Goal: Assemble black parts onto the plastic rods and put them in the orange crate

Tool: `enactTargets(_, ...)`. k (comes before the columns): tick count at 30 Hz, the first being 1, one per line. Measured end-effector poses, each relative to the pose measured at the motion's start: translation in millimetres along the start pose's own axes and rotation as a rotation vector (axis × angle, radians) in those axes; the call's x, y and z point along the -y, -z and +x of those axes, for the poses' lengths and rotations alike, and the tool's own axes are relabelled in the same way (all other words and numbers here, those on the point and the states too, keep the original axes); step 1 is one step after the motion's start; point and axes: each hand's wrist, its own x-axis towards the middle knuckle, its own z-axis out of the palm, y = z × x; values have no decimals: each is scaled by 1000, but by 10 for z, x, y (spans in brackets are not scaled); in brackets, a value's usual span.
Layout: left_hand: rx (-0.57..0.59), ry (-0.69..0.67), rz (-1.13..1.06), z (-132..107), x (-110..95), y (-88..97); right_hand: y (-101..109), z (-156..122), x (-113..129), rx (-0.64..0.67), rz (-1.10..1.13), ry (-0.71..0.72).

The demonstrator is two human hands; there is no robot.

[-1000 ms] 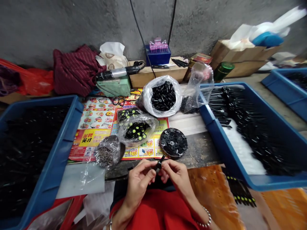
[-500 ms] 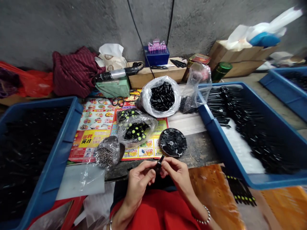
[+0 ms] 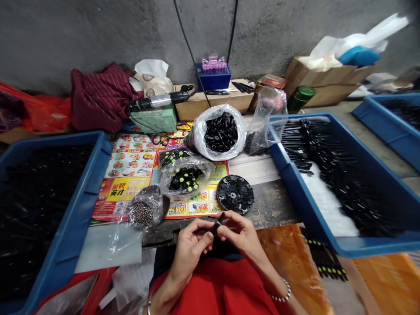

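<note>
Left hand (image 3: 189, 247), right hand (image 3: 239, 236) pinching black plastic piece (image 3: 218, 224); blue crate (image 3: 288, 175) alongside full of black parts (image 3: 341, 183).

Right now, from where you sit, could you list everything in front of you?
small black part: one, black, pinched between both hands
left crate: one, blue, heaped with black parts, at left
right crate: one, blue, filled with black parts, at right
far crate: one, blue, beyond the right crate
white bag: one, white, full of black parts, bench centre
clear bag: one, clear, black parts with green dots, on printed flyers
screw bag: one, clear, silver screws, near the left hand
round tray: one, black flat pieces, ahead of the right hand
electric screwdriver: one, black and silver, on a green box
left hand: one, bare, gripping the part
right hand: one, bare, gripping the part, beaded bracelet at the wrist
</note>
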Motion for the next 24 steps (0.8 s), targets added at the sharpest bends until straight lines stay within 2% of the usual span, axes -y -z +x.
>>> enactTargets(2, 14, 15, -5, 0, -13, -8, -9, -11, -8, 37, -10, -6)
enactTargets(5, 68, 39, -45, 2, -29, -12, -10, -17, 0, 13, 37, -22)
enactTargets(10, 119, 79, -160, 9, -52, -6, 19, -16, 22, 83, 86, -54)
enactTargets(16, 167, 45, -119, 11, -46, -5, 9, -55, 19, -8, 18, -7)
enactTargets(22, 157, -37, -30, -10, 20, 21, -29, -87, 65, 8, -32, 11)
enactTargets(24, 146, -43, -25, -20, 24, 24, -20, -76, 72, -51, -14, 14)
